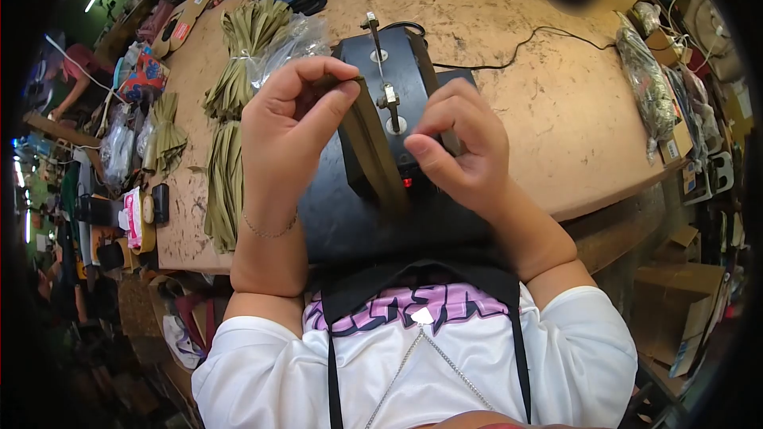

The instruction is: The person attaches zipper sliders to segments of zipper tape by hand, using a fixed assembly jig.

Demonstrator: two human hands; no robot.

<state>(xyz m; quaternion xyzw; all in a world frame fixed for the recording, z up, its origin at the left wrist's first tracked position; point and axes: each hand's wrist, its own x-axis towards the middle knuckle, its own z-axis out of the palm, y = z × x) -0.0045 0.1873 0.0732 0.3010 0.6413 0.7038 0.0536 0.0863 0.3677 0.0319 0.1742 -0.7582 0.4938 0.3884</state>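
Note:
My left hand (306, 111) pinches the upper end of an olive-green strip (372, 147), which hangs down in front of a black machine (358, 56). Two metal arms with round pads (389, 99) stand on top of the machine, between my hands. A small red light (408, 183) glows on its near side. My right hand (457, 139) is at the machine's right side, its fingers curled and its thumb near the index finger; whatever may be between them is too small to tell.
Bundles of olive strips (226, 183) lie left of the machine beside clear plastic (298, 44). A black cable (517, 59) runs to the right across the wooden table (572, 135). Wrapped goods (648, 87) line the right edge. A person (75, 71) is at the far left.

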